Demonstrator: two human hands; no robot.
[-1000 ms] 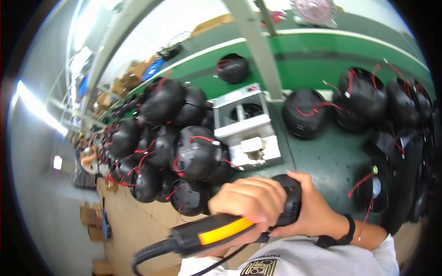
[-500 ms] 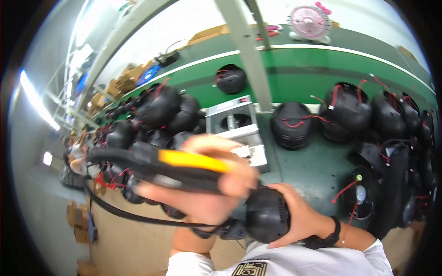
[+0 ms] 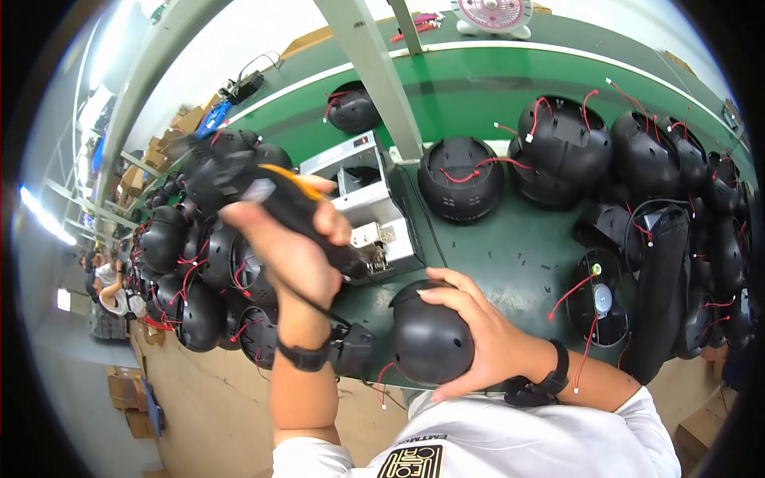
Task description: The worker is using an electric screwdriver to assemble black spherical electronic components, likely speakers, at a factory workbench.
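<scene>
My left hand (image 3: pixel 291 247) is closed around a black and yellow electric screwdriver (image 3: pixel 275 199), blurred at its rear end. The screwdriver slants down so that its front end is at the delivery side of a silver screw feeder (image 3: pixel 402 245); whether it touches a screw I cannot tell. With fingers and thumb wrapped round its right side, my right hand (image 3: pixel 490 338) grips a round black plastic housing (image 3: pixel 430 338) at the bench's near edge. A thin red wire hangs from the housing's lower left. Each wrist wears a black strap.
Many black housings with red wires crowd the left (image 3: pixel 163 239); more stand at the right (image 3: pixel 649 155). A lone housing (image 3: pixel 460 179) sits behind the feeder's right side. Small dark screws (image 3: pixel 522 259) lie scattered on the green bench. A metal post (image 3: pixel 370 76) rises behind the feeder.
My left hand has taken the screwdriver from above the housing to the screw feeder. The housing in my right hand is turned, now showing a smoother dome. The view has shifted.
</scene>
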